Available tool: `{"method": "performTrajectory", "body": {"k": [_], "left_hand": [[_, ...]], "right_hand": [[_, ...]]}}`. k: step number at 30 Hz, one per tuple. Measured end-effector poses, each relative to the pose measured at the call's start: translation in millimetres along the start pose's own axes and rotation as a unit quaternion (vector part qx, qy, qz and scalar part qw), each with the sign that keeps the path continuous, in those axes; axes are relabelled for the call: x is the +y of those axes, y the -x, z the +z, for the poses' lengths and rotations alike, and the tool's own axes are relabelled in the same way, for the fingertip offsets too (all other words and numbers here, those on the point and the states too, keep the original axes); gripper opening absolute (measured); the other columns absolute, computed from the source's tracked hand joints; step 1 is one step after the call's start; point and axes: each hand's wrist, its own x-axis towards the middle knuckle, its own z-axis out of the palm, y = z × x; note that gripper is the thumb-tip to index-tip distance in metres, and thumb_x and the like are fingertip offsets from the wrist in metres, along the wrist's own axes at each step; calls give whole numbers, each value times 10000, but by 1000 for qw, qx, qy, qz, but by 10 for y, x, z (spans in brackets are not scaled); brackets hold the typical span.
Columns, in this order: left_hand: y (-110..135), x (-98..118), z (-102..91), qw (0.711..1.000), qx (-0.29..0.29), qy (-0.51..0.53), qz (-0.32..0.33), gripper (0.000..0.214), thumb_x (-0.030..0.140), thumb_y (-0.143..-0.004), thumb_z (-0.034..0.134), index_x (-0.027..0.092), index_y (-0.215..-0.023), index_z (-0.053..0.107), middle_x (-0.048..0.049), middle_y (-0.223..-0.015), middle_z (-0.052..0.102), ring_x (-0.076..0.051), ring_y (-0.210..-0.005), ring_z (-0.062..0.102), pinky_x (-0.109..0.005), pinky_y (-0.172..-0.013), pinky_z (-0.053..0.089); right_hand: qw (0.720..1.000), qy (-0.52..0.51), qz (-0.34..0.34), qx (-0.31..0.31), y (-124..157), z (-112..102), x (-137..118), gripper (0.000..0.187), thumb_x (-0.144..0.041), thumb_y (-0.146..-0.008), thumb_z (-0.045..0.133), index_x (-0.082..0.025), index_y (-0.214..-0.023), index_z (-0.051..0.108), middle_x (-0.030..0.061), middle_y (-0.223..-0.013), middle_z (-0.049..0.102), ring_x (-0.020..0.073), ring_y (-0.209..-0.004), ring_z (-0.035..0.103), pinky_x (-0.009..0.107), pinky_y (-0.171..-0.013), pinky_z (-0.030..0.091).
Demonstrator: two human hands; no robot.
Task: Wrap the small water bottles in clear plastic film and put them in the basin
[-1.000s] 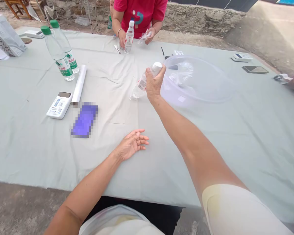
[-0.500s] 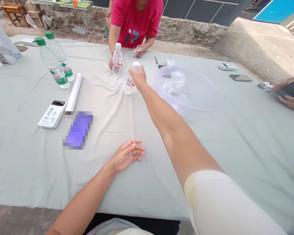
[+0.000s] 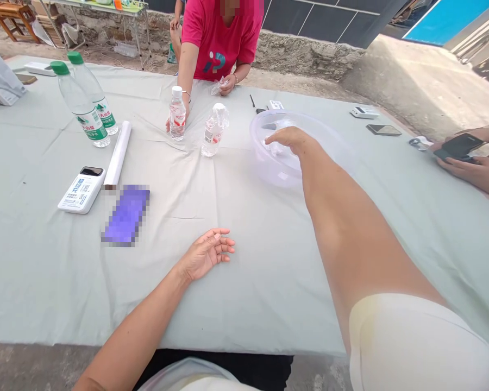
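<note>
My right hand [image 3: 287, 139] reaches into a clear plastic basin [image 3: 269, 165], fingers bent down over crumpled clear plastic inside; whether it grips anything is hidden. A small clear bottle with a red label [image 3: 213, 131] stands upright and alone on the grey-green cloth, left of the basin. My left hand [image 3: 207, 252] rests palm up on the cloth near the front edge, fingers loosely spread, empty. Across the table a person in a red shirt [image 3: 220, 38] holds a second small bottle [image 3: 177, 115] with one hand.
Two green-capped water bottles [image 3: 81, 111] stand at the far left beside a white roll [image 3: 118, 153], a white device [image 3: 80, 190] and a blurred purple object [image 3: 126, 215]. Another person's hands with a phone [image 3: 458, 146] are at the right edge. Small devices [image 3: 364, 112] lie beyond the basin.
My right hand set the small bottle upright on the cloth, let go, and moved right into the basin. My left hand stayed put. The person opposite shifted their bottle nearer.
</note>
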Motion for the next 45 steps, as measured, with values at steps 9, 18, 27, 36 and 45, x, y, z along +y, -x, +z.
{"method": "performTrajectory", "body": {"k": [9,18,27,36,45], "left_hand": [[8,-6,-37,1000,-14,-6,14,320,372,-896,684,176,-1145,641,-95,-1031,697,-195,-944,681,-316,-775,526],[63,70,10,996,-28,68,57,681,686,-762,698,179,-1210,619,-158,-1267,663,-297,-1241,605,-435,-1035,486],[134,248,-51,966,130,-121,190,326,345,-747,801,209,-999,645,-31,-1002,698,-170,-860,705,-284,-683,577],[179,69,180,935,59,-343,74,558,427,-860,666,229,-1374,577,-24,-788,707,-185,-629,689,-250,-497,503],[310,272,158,862,247,-430,101,295,347,-899,516,194,-1122,633,7,-655,671,-124,-450,585,-203,-386,384]], "right_hand": [[977,-183,59,91,346,-290,-82,327,-366,-948,497,-175,-838,738,124,-1139,724,190,-1128,665,377,-867,515],[861,-409,14,-303,2763,32,-615,426,-600,-740,762,-262,-999,775,79,-1148,746,309,-1127,680,549,-1020,514],[861,-429,154,-227,3234,200,-93,318,-549,-767,764,-254,-885,746,40,-932,747,186,-797,714,343,-739,594],[892,-348,152,-246,3339,299,-288,535,-648,-771,710,-241,-1117,685,57,-1054,704,177,-851,658,290,-685,533],[907,-295,255,-161,3274,175,-258,264,-449,-794,717,-196,-798,644,-18,-738,599,68,-527,498,223,-516,410]]}}
